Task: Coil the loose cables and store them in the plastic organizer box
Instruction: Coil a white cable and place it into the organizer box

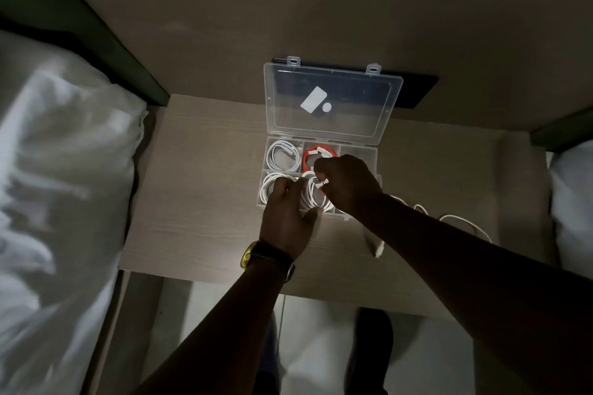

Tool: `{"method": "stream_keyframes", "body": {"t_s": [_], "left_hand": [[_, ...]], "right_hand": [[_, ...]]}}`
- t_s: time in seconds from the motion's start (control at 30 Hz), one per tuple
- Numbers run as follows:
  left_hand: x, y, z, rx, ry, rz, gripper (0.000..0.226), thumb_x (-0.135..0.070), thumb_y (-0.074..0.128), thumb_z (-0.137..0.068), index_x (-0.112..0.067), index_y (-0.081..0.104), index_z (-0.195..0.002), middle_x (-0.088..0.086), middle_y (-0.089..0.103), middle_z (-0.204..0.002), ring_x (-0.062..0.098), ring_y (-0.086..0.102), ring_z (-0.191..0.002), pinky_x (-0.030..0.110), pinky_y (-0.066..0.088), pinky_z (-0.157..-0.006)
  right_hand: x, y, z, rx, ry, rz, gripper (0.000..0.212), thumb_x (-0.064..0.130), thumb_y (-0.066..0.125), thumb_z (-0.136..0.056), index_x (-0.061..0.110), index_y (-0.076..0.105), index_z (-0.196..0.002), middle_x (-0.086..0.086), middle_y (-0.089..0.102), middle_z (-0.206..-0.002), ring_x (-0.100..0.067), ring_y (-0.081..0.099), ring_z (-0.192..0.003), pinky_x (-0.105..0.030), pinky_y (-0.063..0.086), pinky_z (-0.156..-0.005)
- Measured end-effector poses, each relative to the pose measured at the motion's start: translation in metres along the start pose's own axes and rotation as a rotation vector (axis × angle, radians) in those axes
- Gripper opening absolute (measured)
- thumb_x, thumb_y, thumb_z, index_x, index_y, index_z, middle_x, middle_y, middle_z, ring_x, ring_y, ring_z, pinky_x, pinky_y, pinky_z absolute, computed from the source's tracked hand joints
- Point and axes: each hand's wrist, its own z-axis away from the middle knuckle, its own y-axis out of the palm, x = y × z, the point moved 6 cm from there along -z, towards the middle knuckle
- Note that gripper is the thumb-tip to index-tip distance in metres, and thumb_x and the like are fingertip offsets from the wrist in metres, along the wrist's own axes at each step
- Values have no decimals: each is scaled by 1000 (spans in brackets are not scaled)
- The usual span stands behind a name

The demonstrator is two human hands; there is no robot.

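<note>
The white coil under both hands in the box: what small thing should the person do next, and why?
Probably press the white coil down flat into its near middle compartment and let go. Both the left hand and the right hand are pinching it, and its connector end sticks up. A loose white cable is waiting on the table, right of the organizer box.

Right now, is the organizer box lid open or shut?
Open. The clear lid is swung back past the organizer box, leaving the coiled white cable and orange cable compartments uncovered.
</note>
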Motion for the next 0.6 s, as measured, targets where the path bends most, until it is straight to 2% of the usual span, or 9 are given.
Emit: {"method": "stream_keyframes", "body": {"t_s": [0.1,0.17,0.3,0.37,0.4,0.47,0.5,0.6], "left_hand": [[3,2,0,-8,4,31,72,-28,76,-76,-20,44,-140,10,51,-126,25,56,-108,30,49,-82],[2,2,-1,-2,28,23,70,-27,75,-76,-23,46,-140,9,51,-123,25,58,-104,30,52,-79],[-2,-1,-2,-12,37,9,52,-23,65,-85,-21,51,-135,9,52,-127,26,61,-103,36,55,-78],[-3,-5,-8,-31,18,-14,40,-17,61,-87,-21,54,-126,6,53,-126,27,64,-97,39,56,-73],[-5,-6,-11,-41,20,-37,35,-16,61,-87,-21,56,-122,5,55,-123,27,64,-95,37,53,-70],[-8,-9,-15,-61,37,-82,31,-15,62,-86,-21,58,-116,3,59,-118,26,65,-95,30,46,-66],[-8,-11,-16,-72,50,-93,31,-14,62,-85,-20,58,-116,3,61,-116,25,65,-95,28,44,-67],[-5,-13,-15,-83,110,-109,37,-10,59,-87,-21,60,-121,4,64,-115,24,65,-97,26,43,-70]], "right_hand": [[7,2,-3,62,-94,54,16,4,62,-82,13,65,-94,-13,71,-91,-35,65,-89,-35,47,-72],[11,5,-2,101,-174,88,22,5,56,-86,13,65,-105,-13,72,-96,-35,66,-91,-36,48,-73],[12,6,0,198,-251,152,30,9,49,-92,14,59,-120,-14,69,-97,-33,65,-91,-36,49,-73],[12,5,2,178,-257,127,31,12,48,-93,15,55,-123,-14,69,-92,-32,66,-85,-36,50,-69],[11,4,3,152,-244,117,32,14,49,-94,14,50,-126,-13,69,-90,-32,66,-81,-37,51,-67],[9,4,7,100,-207,118,34,15,51,-94,10,43,-127,-14,69,-86,-31,66,-76,-36,51,-64],[7,6,8,83,-200,117,32,15,52,-94,7,45,-125,-14,70,-85,-32,66,-76,-36,50,-64],[1,8,8,40,-152,57,19,12,55,-94,6,62,-111,-14,74,-92,-32,69,-86,-37,52,-75]]}}
